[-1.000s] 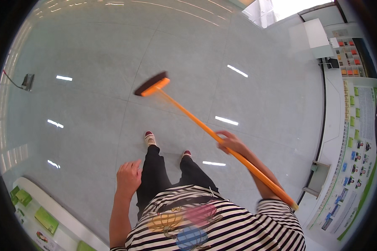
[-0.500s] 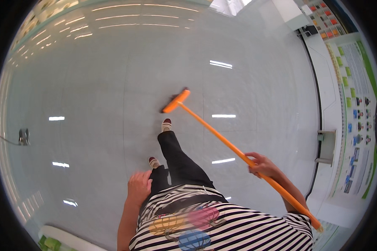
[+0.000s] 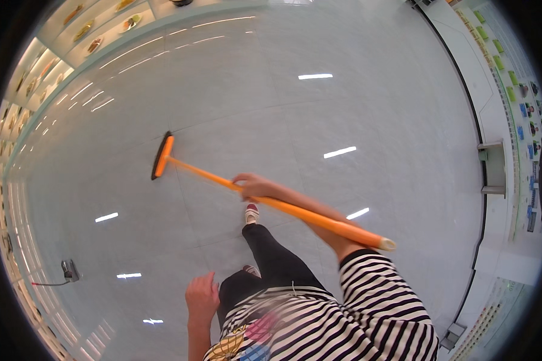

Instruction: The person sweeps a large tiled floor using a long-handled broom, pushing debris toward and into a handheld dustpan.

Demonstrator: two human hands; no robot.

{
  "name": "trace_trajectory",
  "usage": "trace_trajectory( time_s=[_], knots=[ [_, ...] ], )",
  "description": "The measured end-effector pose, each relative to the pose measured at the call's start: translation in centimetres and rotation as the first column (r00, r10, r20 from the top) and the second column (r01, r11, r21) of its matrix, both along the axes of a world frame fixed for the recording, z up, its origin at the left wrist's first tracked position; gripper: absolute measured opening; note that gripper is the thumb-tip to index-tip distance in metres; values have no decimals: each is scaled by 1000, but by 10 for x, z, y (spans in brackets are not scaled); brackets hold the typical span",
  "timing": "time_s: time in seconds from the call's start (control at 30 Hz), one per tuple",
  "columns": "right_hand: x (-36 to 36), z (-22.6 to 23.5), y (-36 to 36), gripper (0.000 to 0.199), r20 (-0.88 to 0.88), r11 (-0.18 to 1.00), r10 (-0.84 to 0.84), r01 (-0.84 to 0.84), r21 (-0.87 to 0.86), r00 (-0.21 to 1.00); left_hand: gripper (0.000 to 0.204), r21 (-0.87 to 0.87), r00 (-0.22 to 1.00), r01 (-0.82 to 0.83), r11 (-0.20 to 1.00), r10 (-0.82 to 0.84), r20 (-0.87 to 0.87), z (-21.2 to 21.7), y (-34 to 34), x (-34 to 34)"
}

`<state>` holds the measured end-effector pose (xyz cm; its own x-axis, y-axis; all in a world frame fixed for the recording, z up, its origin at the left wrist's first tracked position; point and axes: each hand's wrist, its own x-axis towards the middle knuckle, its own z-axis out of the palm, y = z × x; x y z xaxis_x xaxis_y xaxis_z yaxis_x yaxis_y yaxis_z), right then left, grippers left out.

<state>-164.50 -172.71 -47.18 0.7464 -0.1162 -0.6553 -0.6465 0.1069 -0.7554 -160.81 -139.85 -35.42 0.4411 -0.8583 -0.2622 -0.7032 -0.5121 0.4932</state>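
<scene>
A broom with an orange head and dark bristles is out ahead to the left, its bristles toward the floor. Its long orange handle slants back to the right, along my forearm, and its pale end tip lies over my upper arm. My right hand is closed round the handle partway along, with the arm stretched forward across my body. Low beside my left thigh hangs my left hand, its fingers loosely bent and apart, with nothing visible in it.
A glossy grey tiled floor reflects ceiling lights. Lit shelves with plates of food curve along the left. A metal floor box with a thin cable stands at left. White cabinets and a poster wall line the right.
The broom head has swung left, and my right hand has moved forward and left with the handle. My view has turned leftward, showing more of the shelves. My left hand still hangs low.
</scene>
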Motion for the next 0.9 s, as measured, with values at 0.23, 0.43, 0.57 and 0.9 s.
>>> trace_trajectory(
  time_s=[0.23, 0.43, 0.57, 0.9],
  knots=[
    [-239, 123, -43, 55, -392, 872, -439, 488, 30, 809, 28, 59, 977, 211, 976, -209, -38, -12, -91, 35],
    [-331, 220, 8, 59, -582, 770, -563, 628, -111, 587, 28, -61, 909, 411, 910, -414, -43, -13, -154, 56],
    [-322, 257, 20, 63, -599, 719, -612, 679, -149, 516, 31, -128, 885, 456, 881, -463, -35, -16, -172, 70],
    [-115, 143, -66, 61, -198, 698, -667, 696, 171, 718, 32, -17, 863, 498, 867, -497, -85, -25, -180, 162]
  ],
)
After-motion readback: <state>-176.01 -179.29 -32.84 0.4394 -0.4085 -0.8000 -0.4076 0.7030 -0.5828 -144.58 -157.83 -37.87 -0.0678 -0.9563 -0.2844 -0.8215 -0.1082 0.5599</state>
